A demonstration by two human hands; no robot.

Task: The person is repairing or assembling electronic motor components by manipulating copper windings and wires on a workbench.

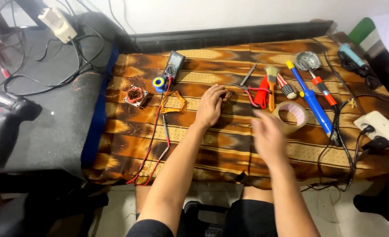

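a dark handheld multimeter (173, 64) lies at the far edge of the striped surface (229, 149), its small greyish rectangular screen facing up.

Both forearms are left bare; a dark short sleeve (148, 228) and dark shorts (251, 219) are worn.

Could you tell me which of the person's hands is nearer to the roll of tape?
The right hand, blurred, is just left of the roll of tape, at its edge. The left hand rests farther left on the cloth.
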